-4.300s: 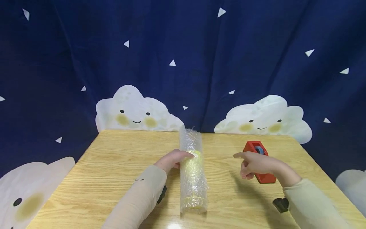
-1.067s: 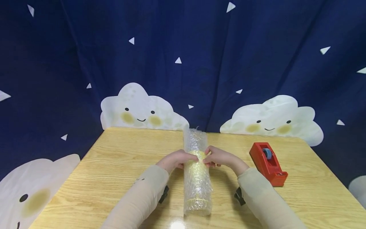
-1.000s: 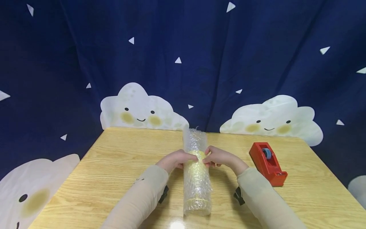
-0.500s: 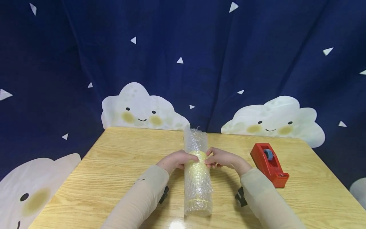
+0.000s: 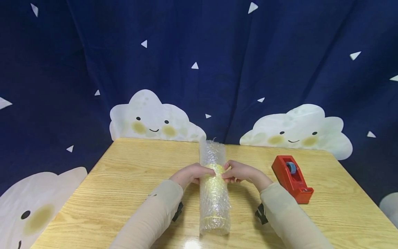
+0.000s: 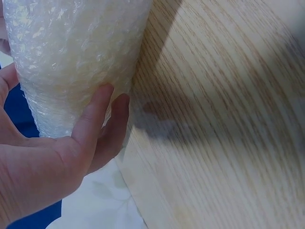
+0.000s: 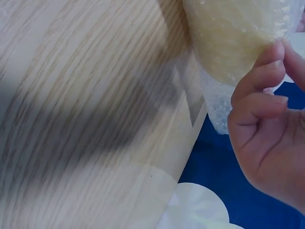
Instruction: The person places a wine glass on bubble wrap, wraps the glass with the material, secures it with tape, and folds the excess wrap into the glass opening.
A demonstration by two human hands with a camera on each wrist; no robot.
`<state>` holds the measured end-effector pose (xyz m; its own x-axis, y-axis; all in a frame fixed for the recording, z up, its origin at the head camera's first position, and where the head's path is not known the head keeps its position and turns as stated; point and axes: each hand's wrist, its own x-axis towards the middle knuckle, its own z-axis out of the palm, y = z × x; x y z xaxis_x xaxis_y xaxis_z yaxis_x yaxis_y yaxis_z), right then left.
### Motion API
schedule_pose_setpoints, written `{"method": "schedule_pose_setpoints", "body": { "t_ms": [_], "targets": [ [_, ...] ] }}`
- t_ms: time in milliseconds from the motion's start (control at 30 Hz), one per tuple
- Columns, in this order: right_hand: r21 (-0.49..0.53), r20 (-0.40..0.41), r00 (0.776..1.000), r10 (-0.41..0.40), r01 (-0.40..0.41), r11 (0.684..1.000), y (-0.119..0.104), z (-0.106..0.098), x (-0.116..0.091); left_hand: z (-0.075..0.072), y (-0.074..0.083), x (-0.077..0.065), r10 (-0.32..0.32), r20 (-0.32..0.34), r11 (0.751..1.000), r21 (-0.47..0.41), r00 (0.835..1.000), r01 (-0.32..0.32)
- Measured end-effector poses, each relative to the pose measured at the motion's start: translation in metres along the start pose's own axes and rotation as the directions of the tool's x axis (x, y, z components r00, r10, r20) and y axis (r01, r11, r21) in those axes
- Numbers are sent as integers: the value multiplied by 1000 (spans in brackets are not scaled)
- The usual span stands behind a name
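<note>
A yellow cylinder in bubble wrap (image 5: 214, 204) lies lengthwise on the table, its near end toward me. What the wrap covers is too blurred to name. My left hand (image 5: 193, 173) holds its left side, thumb on top; in the left wrist view, the fingers (image 6: 95, 114) curve along the wrap. From the right, my right hand (image 5: 240, 172) grips the wrapped cylinder, thumb close to the left thumb. In the right wrist view, thumb and index finger come together at the wrapped cylinder (image 7: 233, 43), with the other fingers (image 7: 259, 105) curled.
A red tape dispenser (image 5: 292, 180) with a blue-cored roll stands right of my right forearm. The wooden table (image 5: 136, 162) ends at a dark blue curtain (image 5: 174, 69) printed with clouds. Dark wrist devices (image 5: 262, 213) sit under the sleeves.
Since the oldest frame, my right hand has moved left from beside the tape dispenser onto the wrapped cylinder. My left hand stays on the cylinder. During the last second, hardly anything has moved.
</note>
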<state>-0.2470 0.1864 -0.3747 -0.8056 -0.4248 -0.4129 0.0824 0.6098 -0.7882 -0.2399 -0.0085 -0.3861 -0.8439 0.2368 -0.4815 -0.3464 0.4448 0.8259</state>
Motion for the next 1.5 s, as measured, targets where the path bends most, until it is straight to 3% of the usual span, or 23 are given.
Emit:
{"method": "schedule_pose_setpoints", "body": {
  "t_ms": [333,533,700,1267,1500],
  "targets": [
    [-16,-27,999,40,-40,999,8,0,-1,-1,0,-3,3,-5,1000,-3,1000,-3],
    [-21,17,997,75,-75,997,16,1,0,-1,0,-2,2,-2,1000,-5,1000,-2],
    [48,76,993,86,-90,995,22,2,2,-3,-1,-3,-5,0,1000,-16,1000,5],
    [143,185,982,-38,12,990,36,-5,3,-1,-2,-2,24,5,999,-28,1000,-24],
    [150,184,983,-23,-4,989,35,-3,3,-5,-4,-3,-3,25,997,-79,1000,5]
  ]
}}
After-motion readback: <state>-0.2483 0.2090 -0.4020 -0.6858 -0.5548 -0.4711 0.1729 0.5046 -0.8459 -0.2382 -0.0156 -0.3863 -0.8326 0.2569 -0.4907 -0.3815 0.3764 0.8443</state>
